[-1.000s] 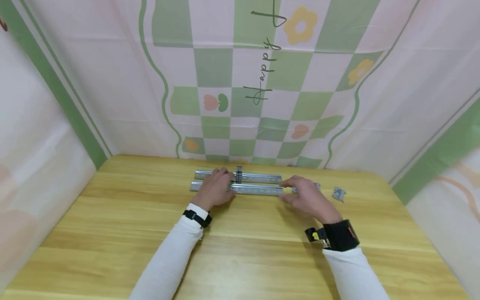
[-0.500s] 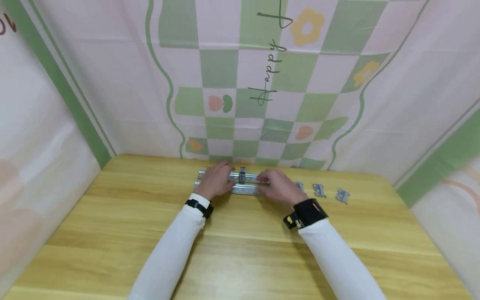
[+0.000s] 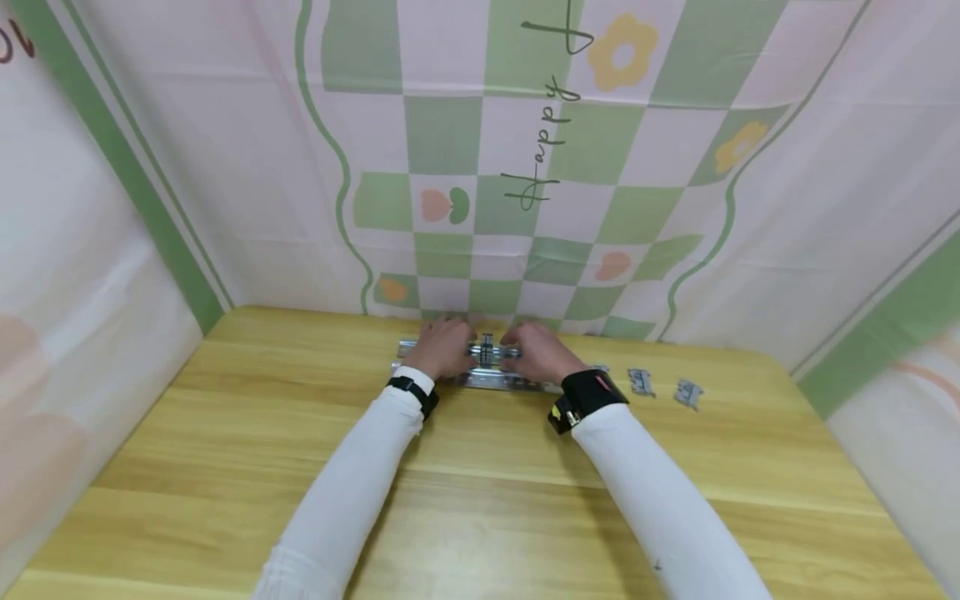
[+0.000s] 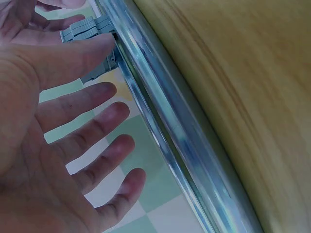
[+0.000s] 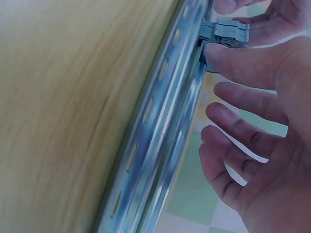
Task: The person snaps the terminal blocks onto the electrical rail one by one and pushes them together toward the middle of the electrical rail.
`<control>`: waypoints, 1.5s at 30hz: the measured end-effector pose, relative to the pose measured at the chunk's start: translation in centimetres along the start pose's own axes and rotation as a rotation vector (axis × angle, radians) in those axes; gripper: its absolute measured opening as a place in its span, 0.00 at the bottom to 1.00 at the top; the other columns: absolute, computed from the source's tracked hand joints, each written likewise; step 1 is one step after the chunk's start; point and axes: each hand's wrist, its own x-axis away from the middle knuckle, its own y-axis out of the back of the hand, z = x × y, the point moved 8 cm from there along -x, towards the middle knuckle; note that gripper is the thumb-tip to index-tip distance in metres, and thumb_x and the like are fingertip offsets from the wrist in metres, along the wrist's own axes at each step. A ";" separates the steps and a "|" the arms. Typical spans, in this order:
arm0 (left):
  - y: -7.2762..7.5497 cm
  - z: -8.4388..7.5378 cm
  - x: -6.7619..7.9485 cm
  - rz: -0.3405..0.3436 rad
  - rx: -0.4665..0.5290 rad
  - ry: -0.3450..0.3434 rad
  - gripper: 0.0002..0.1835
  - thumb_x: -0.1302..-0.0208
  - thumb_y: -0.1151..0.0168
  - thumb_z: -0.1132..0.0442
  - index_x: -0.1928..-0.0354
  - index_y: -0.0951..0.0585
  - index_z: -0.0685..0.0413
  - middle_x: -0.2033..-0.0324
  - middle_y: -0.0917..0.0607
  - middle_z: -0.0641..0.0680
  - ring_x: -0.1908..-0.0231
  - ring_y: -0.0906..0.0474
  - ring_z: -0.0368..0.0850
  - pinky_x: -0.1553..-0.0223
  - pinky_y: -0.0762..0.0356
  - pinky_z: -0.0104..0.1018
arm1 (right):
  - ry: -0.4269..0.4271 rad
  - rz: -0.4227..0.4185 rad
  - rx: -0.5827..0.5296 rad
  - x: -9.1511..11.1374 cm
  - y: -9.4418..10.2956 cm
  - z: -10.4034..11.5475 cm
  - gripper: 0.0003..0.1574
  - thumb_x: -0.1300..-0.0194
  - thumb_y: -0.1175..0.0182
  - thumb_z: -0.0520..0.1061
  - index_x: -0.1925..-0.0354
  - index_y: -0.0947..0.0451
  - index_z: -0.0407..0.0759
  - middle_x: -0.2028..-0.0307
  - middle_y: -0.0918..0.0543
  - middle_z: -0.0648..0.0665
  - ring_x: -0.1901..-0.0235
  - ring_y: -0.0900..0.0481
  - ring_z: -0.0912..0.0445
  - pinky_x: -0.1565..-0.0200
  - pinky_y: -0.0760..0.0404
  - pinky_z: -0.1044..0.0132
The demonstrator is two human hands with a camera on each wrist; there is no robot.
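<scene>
Two slotted metal DIN rails lie parallel across the table, the rear rail (image 3: 406,347) and the front rail (image 3: 495,381). A small stack of grey terminal blocks (image 3: 486,350) stands upright on the rear rail. My left hand (image 3: 442,348) is just left of the stack, and my right hand (image 3: 542,354) faces it from the right. In the left wrist view the left thumb overlaps the blocks (image 4: 87,30), its other fingers spread loosely. The right wrist view shows the right thumb at the foot of the stack (image 5: 232,33), fingers loosely bent. Both hands hide parts of the rails.
Two loose grey terminal blocks, one nearer (image 3: 641,382) and one farther right (image 3: 688,393), lie flat on the wooden table (image 3: 480,508). Another peeks out behind the right wrist. A patterned cloth (image 3: 435,133) hangs along the table's back edge.
My right hand has moved left and away from me, from the rails' right ends to beside the terminal blocks. My left hand has shifted slightly right, closer to the stack.
</scene>
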 end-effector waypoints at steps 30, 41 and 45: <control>-1.1 -0.5 -1.2 0.059 -0.051 0.007 0.10 0.47 0.40 0.55 0.62 0.22 0.45 0.51 0.23 0.49 0.46 0.34 0.53 0.43 0.45 0.59 | 0.075 0.020 0.034 -1.4 -0.9 0.7 0.10 0.49 0.35 0.45 0.67 0.20 0.42 0.71 0.19 0.48 0.68 0.28 0.54 0.62 0.30 0.61; -1.2 -0.5 -1.4 0.078 -0.020 0.020 0.06 0.47 0.41 0.58 0.66 0.23 0.46 0.53 0.23 0.49 0.46 0.35 0.54 0.43 0.47 0.61 | 0.056 0.023 0.008 -1.5 -1.0 0.5 0.11 0.51 0.34 0.44 0.66 0.19 0.42 0.69 0.19 0.48 0.67 0.28 0.54 0.62 0.30 0.61; -1.2 -0.4 -1.2 0.078 -0.006 0.025 0.07 0.49 0.41 0.58 0.66 0.23 0.46 0.54 0.23 0.49 0.48 0.34 0.54 0.43 0.45 0.61 | 0.039 0.037 -0.008 -1.4 -1.0 0.2 0.15 0.50 0.35 0.44 0.61 0.19 0.40 0.65 0.18 0.45 0.62 0.26 0.51 0.57 0.29 0.60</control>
